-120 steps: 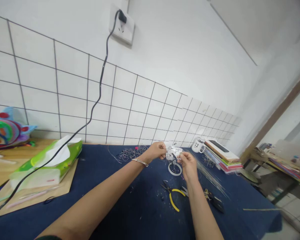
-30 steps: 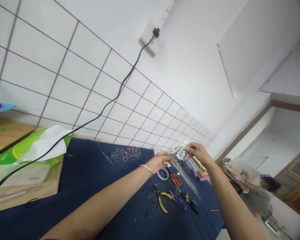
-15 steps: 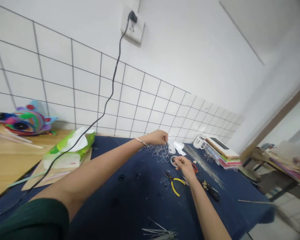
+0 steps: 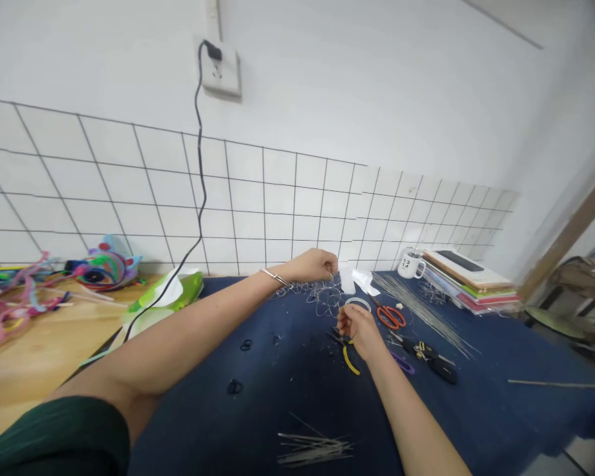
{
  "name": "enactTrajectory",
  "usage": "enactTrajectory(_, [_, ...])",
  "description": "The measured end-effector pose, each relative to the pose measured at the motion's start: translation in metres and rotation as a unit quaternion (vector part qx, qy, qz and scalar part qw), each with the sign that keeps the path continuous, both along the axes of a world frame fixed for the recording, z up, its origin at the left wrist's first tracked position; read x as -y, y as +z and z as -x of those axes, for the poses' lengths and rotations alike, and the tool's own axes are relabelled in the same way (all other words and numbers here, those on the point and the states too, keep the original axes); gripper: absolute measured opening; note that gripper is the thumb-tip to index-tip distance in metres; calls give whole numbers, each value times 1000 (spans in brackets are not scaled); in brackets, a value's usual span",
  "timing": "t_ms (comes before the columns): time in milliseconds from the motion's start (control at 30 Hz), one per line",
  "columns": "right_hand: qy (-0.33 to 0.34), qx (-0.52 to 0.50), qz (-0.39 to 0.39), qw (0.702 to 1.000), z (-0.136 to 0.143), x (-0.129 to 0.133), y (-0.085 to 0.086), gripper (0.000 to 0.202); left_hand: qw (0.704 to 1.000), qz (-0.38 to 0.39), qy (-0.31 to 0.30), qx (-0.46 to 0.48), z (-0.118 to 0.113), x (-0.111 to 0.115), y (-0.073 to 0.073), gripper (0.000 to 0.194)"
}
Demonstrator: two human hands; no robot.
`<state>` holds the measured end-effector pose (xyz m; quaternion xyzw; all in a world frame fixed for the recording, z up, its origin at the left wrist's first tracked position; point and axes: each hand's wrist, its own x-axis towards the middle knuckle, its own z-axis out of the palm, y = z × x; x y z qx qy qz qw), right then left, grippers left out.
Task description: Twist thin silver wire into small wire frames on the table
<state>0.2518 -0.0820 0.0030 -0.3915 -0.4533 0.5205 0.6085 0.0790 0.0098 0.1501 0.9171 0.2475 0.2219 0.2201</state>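
Note:
My left hand (image 4: 318, 266), with a bracelet at the wrist, is closed at the right end of a tangle of thin silver wire (image 4: 322, 296); its fingertips pinch something too small to make out, perhaps wire. Nearer to me, my right hand (image 4: 357, 327) has its fingers curled together over the yellow-handled pliers (image 4: 350, 360), and what it holds, if anything, is hidden. A white ring (image 4: 358, 303) lies just beyond the right hand. Orange-handled scissors (image 4: 391, 317) rest to its right.
A black tool (image 4: 439, 365), purple handles (image 4: 402, 362) and long wires (image 4: 421, 311) lie right. Farther are a mug (image 4: 410, 264) and stacked books (image 4: 469, 284). Cut wires (image 4: 315, 449) are in front. A tissue pack (image 4: 191, 291) and cable (image 4: 201, 178) are left.
The view has turned and levelled. My right hand has moved from beside the white ring to over the pliers, nearer to me. My left hand remains by the wire tangle.

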Motion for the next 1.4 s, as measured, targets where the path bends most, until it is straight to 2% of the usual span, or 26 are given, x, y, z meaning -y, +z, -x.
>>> enactTrajectory(133, [19, -60, -26, 998, -5, 8, 7, 21, 998, 33, 41, 43, -2, 5, 2, 18])
enactTrajectory(333, [26, -85, -55, 995, -5, 16, 11, 19, 994, 89, 27, 54, 3, 8, -2, 21])
enactTrajectory(567, [40, -81, -60, 994, -6, 24, 13, 26, 998, 39, 33, 21, 7, 24, 2, 21])
enactTrajectory(733, [16, -78, -67, 995, -10, 26, 15, 32, 999, 21, 32, 14, 6, 38, 9, 20])
enactTrajectory(1067, [-18, -34, -80, 996, -8, 30, 11, 24, 1000, 4, 21, 10, 3, 46, 15, 20])
enactTrajectory(1200, [-22, -24, -93, 995, -6, 36, 17, 26, 999, -7, 16, 30, 1, 47, 14, 18])
enactTrajectory(1400, [-39, 15, -104, 994, -4, 40, 22, 27, 999, 1, 16, 42, 0, 44, 4, 15])
